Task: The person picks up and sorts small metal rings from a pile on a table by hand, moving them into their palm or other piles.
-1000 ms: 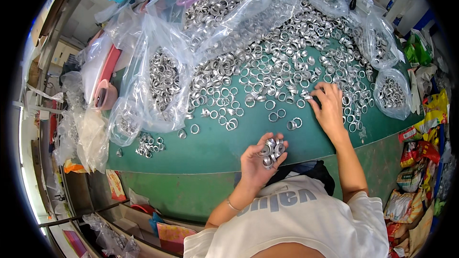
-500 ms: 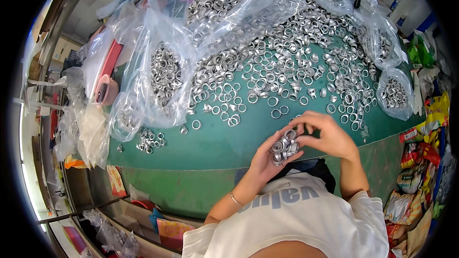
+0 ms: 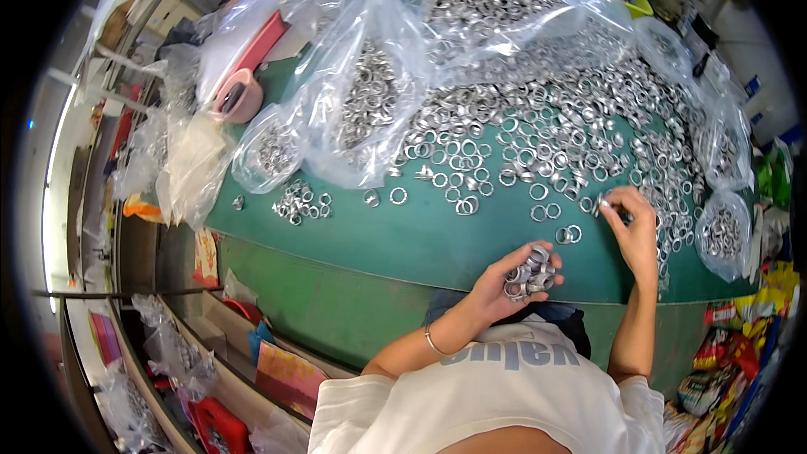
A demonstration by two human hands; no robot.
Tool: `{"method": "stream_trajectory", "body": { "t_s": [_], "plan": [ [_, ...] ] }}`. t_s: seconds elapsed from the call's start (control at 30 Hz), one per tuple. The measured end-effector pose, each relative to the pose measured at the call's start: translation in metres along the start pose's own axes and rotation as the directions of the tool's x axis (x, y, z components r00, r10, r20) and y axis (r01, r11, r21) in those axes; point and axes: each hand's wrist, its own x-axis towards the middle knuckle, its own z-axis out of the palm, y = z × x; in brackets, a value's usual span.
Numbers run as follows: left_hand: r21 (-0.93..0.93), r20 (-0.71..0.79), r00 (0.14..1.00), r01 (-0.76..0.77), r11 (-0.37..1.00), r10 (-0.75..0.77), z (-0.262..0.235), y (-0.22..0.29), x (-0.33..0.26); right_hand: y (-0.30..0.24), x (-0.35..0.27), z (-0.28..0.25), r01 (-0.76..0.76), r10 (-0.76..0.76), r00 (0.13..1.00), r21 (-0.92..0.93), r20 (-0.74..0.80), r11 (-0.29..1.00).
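In my cupped left hand [image 3: 492, 287], above the table's near edge, lies a handful of silvery metal rings [image 3: 530, 276]. The fingers curl round them. Over to the right, my right hand [image 3: 635, 220] pinches a metal ring [image 3: 599, 204] between thumb and fingertips, at the near side of the big spread of loose rings [image 3: 538, 139]. A couple of single rings [image 3: 568, 234] lie on the green table [image 3: 403, 244] between my two hands. A small cluster of rings [image 3: 300, 202] sits apart at the left.
Clear plastic bags of rings [image 3: 366, 101] cover the far left, and a smaller bag [image 3: 723, 234] stands at the right edge. A pink cup [image 3: 239, 97] is at the far left. Shelving [image 3: 197, 361] with bags and a red item is at lower left; colourful packages [image 3: 727, 349] are at right.
My right hand has left my left hand and moved right to the loose rings, where it grips one. The left hand still holds its handful. The whole view has shifted and tilted.
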Motion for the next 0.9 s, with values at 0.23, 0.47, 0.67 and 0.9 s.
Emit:
{"method": "stream_trajectory", "body": {
  "t_s": [0.23,0.47,0.67,0.9],
  "plan": [
    [-0.021,-0.021,0.999,-0.048,0.999,0.048,0.000,0.001,-0.015,-0.039,0.024,-0.005,-0.055,-0.009,0.782,0.083,0.623,0.995],
    [0.025,-0.100,0.990,-0.102,0.994,0.104,0.003,0.002,-0.016,-0.116,0.102,0.086,-0.253,-0.229,0.869,0.792,0.438,0.556],
    [-0.025,-0.111,0.964,-0.244,0.970,0.239,0.007,0.008,-0.024,-0.104,0.047,0.069,-0.324,-0.221,0.803,0.716,0.554,0.619],
    [0.200,-0.167,0.860,-0.449,0.871,0.481,0.029,0.006,-0.007,-0.058,-0.024,0.094,-0.250,0.235,0.954,0.929,0.188,0.272]
  ]
}}
